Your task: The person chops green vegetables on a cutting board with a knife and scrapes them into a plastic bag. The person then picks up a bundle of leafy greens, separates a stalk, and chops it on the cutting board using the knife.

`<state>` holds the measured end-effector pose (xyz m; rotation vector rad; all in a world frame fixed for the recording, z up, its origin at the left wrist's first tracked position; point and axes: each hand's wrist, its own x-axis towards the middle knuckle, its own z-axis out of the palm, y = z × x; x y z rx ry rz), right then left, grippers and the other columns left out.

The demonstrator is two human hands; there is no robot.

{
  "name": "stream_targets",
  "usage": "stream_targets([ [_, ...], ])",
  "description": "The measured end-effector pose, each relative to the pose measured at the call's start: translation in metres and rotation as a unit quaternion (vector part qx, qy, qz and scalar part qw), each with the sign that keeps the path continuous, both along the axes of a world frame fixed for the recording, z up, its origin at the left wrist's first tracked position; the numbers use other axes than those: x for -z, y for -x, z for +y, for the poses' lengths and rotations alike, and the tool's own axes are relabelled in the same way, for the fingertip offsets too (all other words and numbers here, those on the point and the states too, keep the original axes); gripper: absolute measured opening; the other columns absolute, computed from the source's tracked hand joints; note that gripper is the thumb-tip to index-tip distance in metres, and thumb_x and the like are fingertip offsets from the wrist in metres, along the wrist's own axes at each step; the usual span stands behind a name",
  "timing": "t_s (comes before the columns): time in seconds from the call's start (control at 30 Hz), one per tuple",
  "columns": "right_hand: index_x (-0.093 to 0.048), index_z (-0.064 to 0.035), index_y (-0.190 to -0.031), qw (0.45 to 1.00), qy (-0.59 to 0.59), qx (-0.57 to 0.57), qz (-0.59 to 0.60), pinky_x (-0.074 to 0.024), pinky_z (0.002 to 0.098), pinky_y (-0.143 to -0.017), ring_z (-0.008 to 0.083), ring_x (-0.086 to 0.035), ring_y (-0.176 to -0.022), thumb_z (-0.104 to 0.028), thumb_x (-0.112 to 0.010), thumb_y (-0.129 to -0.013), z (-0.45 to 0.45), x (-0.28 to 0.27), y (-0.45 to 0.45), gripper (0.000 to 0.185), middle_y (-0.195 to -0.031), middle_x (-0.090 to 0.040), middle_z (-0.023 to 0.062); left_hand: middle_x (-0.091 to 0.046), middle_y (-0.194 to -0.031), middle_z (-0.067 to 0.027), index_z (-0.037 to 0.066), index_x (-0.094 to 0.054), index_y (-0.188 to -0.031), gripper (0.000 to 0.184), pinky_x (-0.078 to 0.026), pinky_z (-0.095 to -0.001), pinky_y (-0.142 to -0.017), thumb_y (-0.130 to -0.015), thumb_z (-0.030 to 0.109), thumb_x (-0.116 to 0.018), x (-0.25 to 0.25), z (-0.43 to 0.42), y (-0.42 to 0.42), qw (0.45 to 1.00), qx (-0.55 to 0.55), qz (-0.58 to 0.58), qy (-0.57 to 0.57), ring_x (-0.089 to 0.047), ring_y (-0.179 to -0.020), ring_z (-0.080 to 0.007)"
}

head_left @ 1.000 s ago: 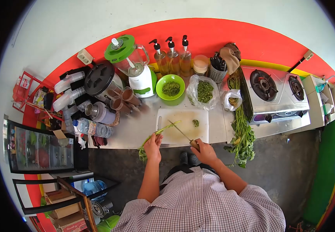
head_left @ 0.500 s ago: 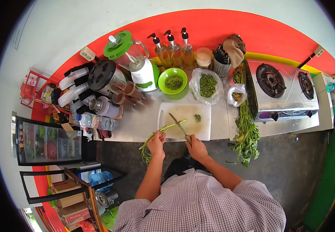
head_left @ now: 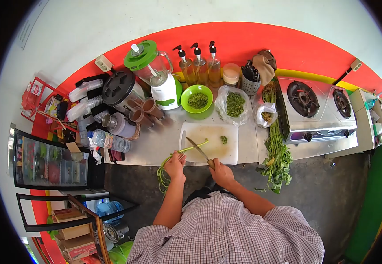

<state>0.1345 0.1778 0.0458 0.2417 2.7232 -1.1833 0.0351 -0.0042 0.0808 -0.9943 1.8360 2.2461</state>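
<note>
My left hand (head_left: 175, 165) is closed around long green stalks (head_left: 161, 174) at the near edge of a white cutting board (head_left: 231, 154). Their thin ends reach over the board, while the leafy ends hang below the counter edge. In my right hand (head_left: 221, 173) is the handle of a knife (head_left: 197, 148), its blade slanting up and left across the stalks. Whether the blade touches them I cannot tell. On the board's right half lies a small pile of chopped greens (head_left: 224, 139).
Behind the board stand a green bowl (head_left: 210, 105) and a plastic bag (head_left: 219, 103), both with chopped greens. A bundle of leafy stalks (head_left: 279, 154) hangs over the counter edge beside the gas stove (head_left: 323, 121). A blender (head_left: 164, 90) and cups (head_left: 137, 114) are to the left.
The whole view has shifted slightly. Over the board, the knife blade has moved a little left and towards me. The stalk tips have drawn slightly left, with my left hand still holding them.
</note>
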Motion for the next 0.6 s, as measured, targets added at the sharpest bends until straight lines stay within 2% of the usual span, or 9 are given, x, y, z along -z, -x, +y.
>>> stream_targets([
  [0.13, -0.044, -0.0045, -0.117, 1.0, 0.001, -0.009, -0.002, -0.0551, 0.0591, -0.075, 0.0495, -0.068, -0.084, -0.028, -0.061, -0.098, -0.001, 0.009, -0.003, 0.035, -0.095, -0.07, 0.0271, -0.074, -0.088, -0.0119, -0.005, -0.069, -0.094, 0.028, -0.052, -0.0253, -0.057, -0.102, 0.022, -0.062, 0.005, -0.003, 0.003, 1.0, -0.001, -0.003, -0.022, -0.073, -0.072, -0.018],
  [0.2, -0.044, -0.0036, -0.116, 0.998, -0.009, 0.059, -0.001, -0.0541, 0.059, -0.073, 0.0506, -0.067, -0.085, -0.026, -0.061, -0.098, 0.0, 0.019, -0.004, 0.034, -0.094, -0.069, 0.0292, -0.073, -0.085, -0.0119, -0.005, -0.069, -0.094, 0.028, -0.052, -0.0248, -0.056, -0.102, 0.021, -0.063, 0.009, -0.006, 0.006, 1.0, -0.011, -0.008, -0.024, -0.072, -0.07, -0.0178],
  [0.33, -0.043, -0.0026, -0.116, 0.998, -0.012, 0.063, -0.012, -0.0541, 0.0591, -0.074, 0.0506, -0.067, -0.085, -0.025, -0.061, -0.097, 0.003, 0.014, -0.004, 0.034, -0.094, -0.068, 0.0295, -0.073, -0.082, -0.0117, -0.006, -0.068, -0.094, 0.029, -0.051, -0.0248, -0.054, -0.102, 0.021, -0.064, 0.015, -0.01, 0.008, 1.0, -0.003, 0.002, -0.029, -0.071, -0.068, -0.0175],
  [0.4, -0.043, -0.0025, -0.116, 0.999, -0.027, 0.018, -0.008, -0.0556, 0.0577, -0.074, 0.049, -0.068, -0.086, -0.027, -0.062, -0.097, 0.002, 0.011, -0.003, 0.036, -0.097, -0.069, 0.0276, -0.073, -0.085, -0.0131, -0.006, -0.067, -0.096, 0.027, -0.051, -0.0229, -0.053, -0.101, 0.021, -0.064, 0.016, -0.009, 0.009, 1.0, 0.008, -0.001, -0.03, -0.07, -0.067, -0.0161],
  [0.6, -0.043, -0.0036, -0.117, 0.997, -0.054, 0.063, -0.007, -0.0558, 0.0581, -0.073, 0.0488, -0.069, -0.083, -0.027, -0.061, -0.097, -0.001, 0.015, -0.003, 0.036, -0.095, -0.069, 0.0262, -0.072, -0.081, -0.0119, -0.005, -0.067, -0.091, 0.028, -0.048, -0.0235, -0.05, -0.101, 0.022, -0.064, 0.016, -0.008, 0.011, 1.0, 0.007, -0.023, -0.016, -0.068, -0.063, -0.015],
])
